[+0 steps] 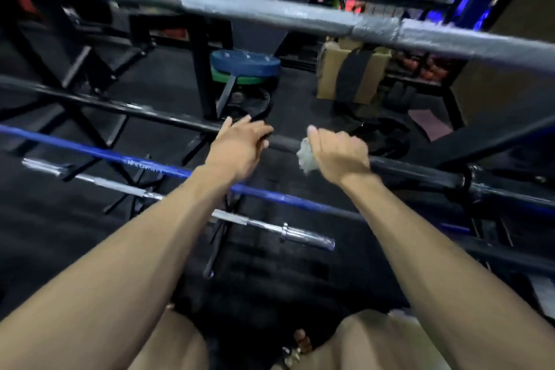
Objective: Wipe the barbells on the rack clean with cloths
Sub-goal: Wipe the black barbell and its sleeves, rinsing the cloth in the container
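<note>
Knees and bare legs (pixel 186 348) fill the bottom edge, both forearms reaching up and forward from them to the black barbell (pixel 420 171), which is racked across the middle of the view. Long axis of that bar runs from upper left down to lower right, so any wipe stroke has to travel along that diagonal. Right hand (pixel 339 156) is curled over the bar with a pale cloth (pixel 304 156) bunched under the palm, cloth sticking out on the hand's left side and touching the shaft; grip looks closed round cloth and bar together. Left hand (pixel 240 144) sits just beside it, further up-left on the same bar, fingers fairly straight and laid over the shaft, thumb side blurred, so it looks like a resting or steadying touch more than a clamp, and it holds no cloth that shows. A short bare stretch of bar lies between the two hands. From the cloth, the longer unwiped-looking run goes down-right toward the collar (pixel 464 180), and the left hand blocks the up-left way, so my guess is the stroke goes right or the left hand shifts first. Right hand is the one nearer that collar. Blue barbell (pixel 90 149) and chrome barbell (pixel 270 224) lie lower and nearer, roughly parallel, untouched; grey barbell (pixel 270 10) crosses above. Weight plates (pixel 244 63) are stacked on the floor beyond.
</note>
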{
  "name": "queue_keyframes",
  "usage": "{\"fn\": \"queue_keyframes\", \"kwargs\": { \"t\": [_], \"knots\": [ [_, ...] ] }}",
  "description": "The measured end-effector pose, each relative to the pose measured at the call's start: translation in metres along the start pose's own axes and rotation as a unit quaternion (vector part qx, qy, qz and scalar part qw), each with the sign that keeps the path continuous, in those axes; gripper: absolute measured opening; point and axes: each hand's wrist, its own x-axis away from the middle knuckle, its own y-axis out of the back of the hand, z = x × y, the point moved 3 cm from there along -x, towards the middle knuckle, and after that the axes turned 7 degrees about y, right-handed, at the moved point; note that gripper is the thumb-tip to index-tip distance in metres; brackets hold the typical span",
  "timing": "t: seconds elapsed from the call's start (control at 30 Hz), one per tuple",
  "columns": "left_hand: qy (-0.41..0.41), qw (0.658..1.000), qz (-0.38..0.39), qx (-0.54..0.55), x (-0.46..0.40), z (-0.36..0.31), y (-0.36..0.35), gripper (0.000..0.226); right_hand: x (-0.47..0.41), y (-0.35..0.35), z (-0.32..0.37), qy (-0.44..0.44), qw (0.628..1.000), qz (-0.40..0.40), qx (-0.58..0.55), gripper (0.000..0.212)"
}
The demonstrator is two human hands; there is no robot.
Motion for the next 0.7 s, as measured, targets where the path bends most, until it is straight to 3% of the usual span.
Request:
{"fn": "queue_keyframes", "kwargs": {
  "t": [0.13,0.23,0.37,0.53,0.57,0.7],
  "knots": [
    [0.019,0.999,0.026,-0.032,0.001,-0.005,-0.006,0.041,0.026,-0.007,0.002,0.013,0.992,-0.022,-0.126,0.056],
    [0.028,0.999,0.007,-0.029,0.001,-0.007,-0.01,0.042,0.027,-0.014,0.001,-0.005,0.998,-0.009,-0.069,0.041],
    [0.031,0.999,0.011,-0.034,0.002,-0.006,-0.012,0.043,0.021,-0.011,0.0,0.016,0.997,0.025,-0.073,0.041],
    [0.031,0.999,-0.015,-0.026,0.005,-0.003,-0.014,0.044,0.009,-0.004,0.005,0.046,0.999,-0.013,-0.013,0.029],
    [0.031,0.999,-0.015,-0.028,0.005,-0.003,-0.014,0.044,0.007,-0.002,0.005,0.042,0.999,0.026,-0.007,0.026],
    [0.027,0.999,-0.03,-0.031,0.009,-0.003,-0.016,0.046,0.002,-0.001,0.002,0.037,0.997,0.012,-0.067,0.045]
  ]
}}
